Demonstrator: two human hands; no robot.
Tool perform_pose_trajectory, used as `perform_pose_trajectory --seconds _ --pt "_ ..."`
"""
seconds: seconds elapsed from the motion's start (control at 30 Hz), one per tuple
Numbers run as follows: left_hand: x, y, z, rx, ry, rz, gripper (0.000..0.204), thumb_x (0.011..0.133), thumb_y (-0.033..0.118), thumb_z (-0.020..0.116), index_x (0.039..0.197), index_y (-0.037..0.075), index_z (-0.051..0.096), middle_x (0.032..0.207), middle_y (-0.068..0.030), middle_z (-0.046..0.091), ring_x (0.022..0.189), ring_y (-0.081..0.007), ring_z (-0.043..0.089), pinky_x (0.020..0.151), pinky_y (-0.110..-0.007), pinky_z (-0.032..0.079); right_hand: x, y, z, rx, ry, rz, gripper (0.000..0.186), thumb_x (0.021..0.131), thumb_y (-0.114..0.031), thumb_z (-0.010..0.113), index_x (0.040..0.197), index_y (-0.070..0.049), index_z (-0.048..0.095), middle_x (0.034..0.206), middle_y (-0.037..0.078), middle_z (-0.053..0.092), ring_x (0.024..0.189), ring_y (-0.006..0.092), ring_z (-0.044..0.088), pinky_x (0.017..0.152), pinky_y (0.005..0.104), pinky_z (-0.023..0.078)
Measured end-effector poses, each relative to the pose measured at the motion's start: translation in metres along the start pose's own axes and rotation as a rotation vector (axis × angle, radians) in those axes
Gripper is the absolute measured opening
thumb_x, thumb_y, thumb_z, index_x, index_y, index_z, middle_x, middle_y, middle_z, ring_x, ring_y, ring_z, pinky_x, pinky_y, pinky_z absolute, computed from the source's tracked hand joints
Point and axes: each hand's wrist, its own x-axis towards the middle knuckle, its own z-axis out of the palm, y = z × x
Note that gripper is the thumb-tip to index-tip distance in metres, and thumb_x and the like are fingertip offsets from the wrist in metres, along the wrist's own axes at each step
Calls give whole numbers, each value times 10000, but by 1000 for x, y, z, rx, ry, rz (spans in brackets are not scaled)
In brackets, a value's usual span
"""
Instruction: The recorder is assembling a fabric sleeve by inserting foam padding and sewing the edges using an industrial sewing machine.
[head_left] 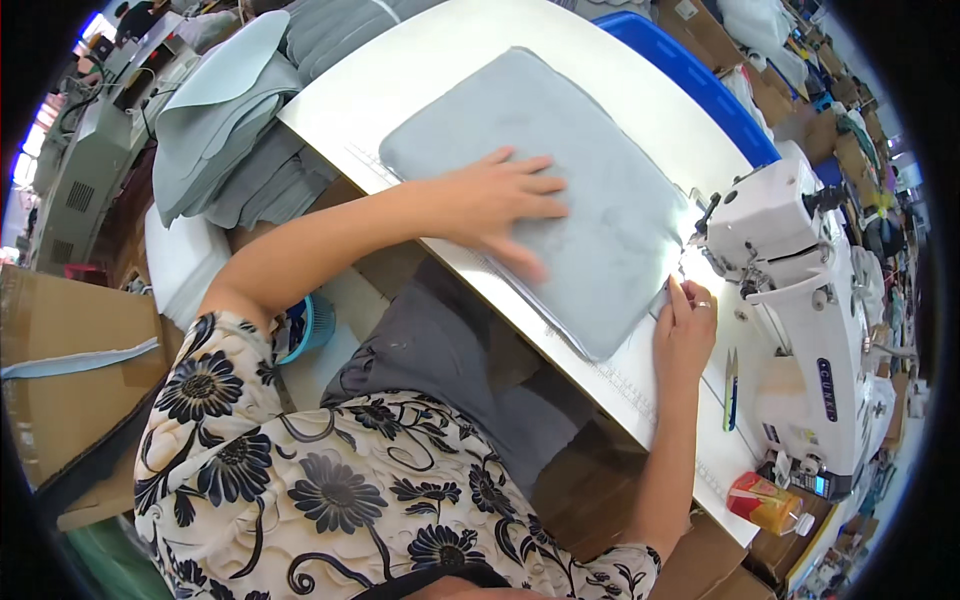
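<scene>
A pale grey padded rectangle of fabric (600, 170) with rounded corners lies flat on the white sewing table (430, 45). My left hand (500, 210) rests on or just over its left part, fingers spread and slightly blurred. My right hand (683, 325) is at the fabric's right edge, just below the needle area of the white sewing machine (820, 310). Its index finger and thumb are closed at the edge; what they hold is too small to make out. Thread snips with a green handle (731, 400) lie to the right of that hand.
A blue tray (690, 80) borders the table's back right. A bottle with orange liquid (765, 505) lies at the front right. Stacks of grey fabric (215, 140), a cardboard box (75, 390) and a blue basket (315, 330) are to the left. Boxes (850, 155) crowd the far right.
</scene>
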Motion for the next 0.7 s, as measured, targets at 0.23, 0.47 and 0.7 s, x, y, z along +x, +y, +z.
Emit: perform_pose_trajectory --seconds 0.23,0.47,0.7 --pt "-133 9 -22 124 31 -27 755 735 81 669 1453 169 454 1442 -109 506 1330 -290 482 1090 -442 395 -7 -37 -5 158 65 -101 249 815 26 649 1032 -65 732 962 90 624 882 269 597 765 368 508" --pt "-128 -14 -190 -646 765 -684 429 907 317 677 1079 -74 635 1019 -190 696 908 -272 696 818 -383 553 -23 -44 5 147 73 -247 362 809 55 637 1126 -102 714 972 107 625 842 276 589 735 369 508" --pt "-151 -176 -72 -595 470 -337 591 821 479 727 1082 -47 659 941 -167 713 816 -239 670 719 -404 507 -11 -31 13 225 62 -259 336 791 64 630 1075 -85 733 951 92 626 829 253 597 749 357 498"
